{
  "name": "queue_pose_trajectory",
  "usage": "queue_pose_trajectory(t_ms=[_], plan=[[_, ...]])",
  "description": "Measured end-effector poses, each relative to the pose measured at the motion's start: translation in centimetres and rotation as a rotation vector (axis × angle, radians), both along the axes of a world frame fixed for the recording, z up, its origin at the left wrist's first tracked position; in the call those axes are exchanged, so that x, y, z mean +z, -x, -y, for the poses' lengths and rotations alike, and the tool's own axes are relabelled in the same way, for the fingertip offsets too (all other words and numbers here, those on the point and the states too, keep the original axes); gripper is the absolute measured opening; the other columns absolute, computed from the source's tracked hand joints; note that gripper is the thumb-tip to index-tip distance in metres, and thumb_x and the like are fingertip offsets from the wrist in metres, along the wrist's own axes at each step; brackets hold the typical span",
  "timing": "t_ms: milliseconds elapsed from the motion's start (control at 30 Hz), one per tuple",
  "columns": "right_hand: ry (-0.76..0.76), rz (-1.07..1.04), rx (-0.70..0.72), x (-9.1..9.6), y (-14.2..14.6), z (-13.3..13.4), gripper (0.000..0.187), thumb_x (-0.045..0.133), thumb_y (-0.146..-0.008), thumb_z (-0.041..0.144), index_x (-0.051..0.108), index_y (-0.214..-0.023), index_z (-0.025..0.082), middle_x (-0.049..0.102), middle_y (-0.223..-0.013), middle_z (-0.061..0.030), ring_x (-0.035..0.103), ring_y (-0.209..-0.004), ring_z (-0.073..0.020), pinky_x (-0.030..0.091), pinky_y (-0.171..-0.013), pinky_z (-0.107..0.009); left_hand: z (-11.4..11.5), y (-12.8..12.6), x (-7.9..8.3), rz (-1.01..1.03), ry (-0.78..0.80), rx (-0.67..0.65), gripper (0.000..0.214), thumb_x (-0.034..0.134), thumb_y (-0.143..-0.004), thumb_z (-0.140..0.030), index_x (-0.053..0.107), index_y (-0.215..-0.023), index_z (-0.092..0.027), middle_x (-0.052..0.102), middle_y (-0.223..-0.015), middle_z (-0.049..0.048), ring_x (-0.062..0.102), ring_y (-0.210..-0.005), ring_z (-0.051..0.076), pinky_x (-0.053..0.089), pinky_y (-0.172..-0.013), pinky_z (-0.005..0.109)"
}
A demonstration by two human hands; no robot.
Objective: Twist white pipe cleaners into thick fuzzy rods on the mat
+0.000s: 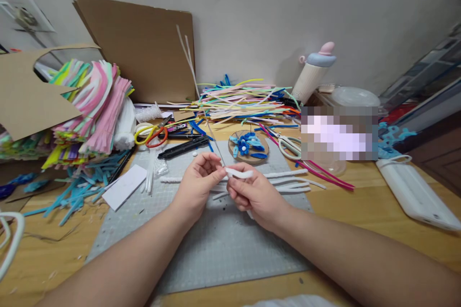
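Over the grey cutting mat [230,259], my two hands meet at a white pipe cleaner [240,173]. My left hand [199,183] pinches it between thumb and fingers at a twist, from which a thin strand rises to two white tips [184,50]. The fingers of my right hand [257,197] are closed round its bent end. Part of it is hidden inside the right palm. Several more white pipe cleaners [288,187] lie on the mat behind my hands. Beyond them sits a round wood slice [248,157] with a blue pipe-cleaner flower [244,147].
Scissors with yellow and red handles [153,135], black pliers [183,147] and a white card [125,187] lie left. White-handled scissors [289,146] lie right, near a white power bank [419,192]. Coloured pipe cleaners [245,103] pile by the wall; bundles [104,120] stand left.
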State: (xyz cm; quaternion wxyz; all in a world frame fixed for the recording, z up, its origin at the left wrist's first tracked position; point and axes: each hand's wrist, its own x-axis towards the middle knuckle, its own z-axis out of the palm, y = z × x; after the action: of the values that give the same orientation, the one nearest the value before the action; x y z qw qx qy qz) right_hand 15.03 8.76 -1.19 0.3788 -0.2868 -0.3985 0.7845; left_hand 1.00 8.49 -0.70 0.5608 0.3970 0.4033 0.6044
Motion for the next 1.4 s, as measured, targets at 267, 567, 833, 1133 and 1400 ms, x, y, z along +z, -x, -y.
queue_pose_trajectory(t_ms=[267, 567, 833, 1133, 1400], plan=[[-0.327, 0.256, -0.099, -0.1, 0.2, 0.0, 0.011, 0.061, -0.075, 0.024, 0.059, -0.084, 0.017, 0.054, -0.061, 0.0034, 0.044, -0.05, -0.0069, 0.034, -0.046, -0.019, 0.4, -0.4, -0.2, 0.007, 0.178, -0.151, 0.024, 0.064, -0.072, -0.027, 0.058, -0.092, -0.016, 0.059, -0.076, 0.0014, 0.055, -0.062, 0.011, 0.044, -0.054, 0.022], [-0.384, 0.27, 0.013, -0.6, 0.4, 0.6, 0.011, 0.058, -0.075, 0.02, 0.058, -0.086, 0.017, 0.055, -0.068, 0.0024, 0.05, -0.054, -0.0078, 0.04, -0.054, -0.022, 0.8, -0.3, 0.9, 0.218, 0.276, -0.316, 0.007, 0.055, -0.07, -0.017, 0.055, -0.077, -0.017, 0.053, -0.074, -0.0006, 0.053, -0.055, 0.012, 0.042, -0.036, 0.021], [-0.075, -0.053, 0.097, 0.2, -0.1, 0.3, 0.021, 0.061, -0.079, 0.027, 0.05, -0.095, 0.02, 0.055, -0.056, 0.0056, 0.029, -0.037, -0.0027, 0.02, -0.036, -0.015, 0.7, 0.3, 0.9, 0.416, 0.225, -0.334, 0.011, 0.064, -0.073, -0.021, 0.059, -0.082, -0.017, 0.059, -0.09, 0.001, 0.057, -0.072, 0.013, 0.048, -0.059, 0.023], [0.036, -0.082, -0.049, 0.6, -0.3, -0.3, 0.029, 0.061, -0.08, 0.027, 0.051, -0.106, 0.022, 0.052, -0.06, 0.006, 0.026, -0.038, -0.0018, 0.017, -0.037, -0.015, 0.1, -0.1, 0.1, 0.251, 0.183, -0.049, 0.018, 0.071, -0.068, -0.02, 0.07, -0.084, -0.014, 0.069, -0.083, 0.0052, 0.06, -0.075, 0.013, 0.043, -0.074, 0.025], [0.005, 0.048, -0.149, 0.1, -0.1, -0.4, 0.036, 0.066, -0.074, 0.03, 0.054, -0.107, 0.019, 0.053, -0.056, 0.0058, 0.03, -0.035, -0.0018, 0.018, -0.036, -0.015, 0.4, -0.1, 0.3, -0.004, 0.077, 0.058, 0.015, 0.073, -0.065, -0.023, 0.072, -0.079, -0.018, 0.071, -0.082, 0.0035, 0.061, -0.077, 0.015, 0.044, -0.077, 0.027]])
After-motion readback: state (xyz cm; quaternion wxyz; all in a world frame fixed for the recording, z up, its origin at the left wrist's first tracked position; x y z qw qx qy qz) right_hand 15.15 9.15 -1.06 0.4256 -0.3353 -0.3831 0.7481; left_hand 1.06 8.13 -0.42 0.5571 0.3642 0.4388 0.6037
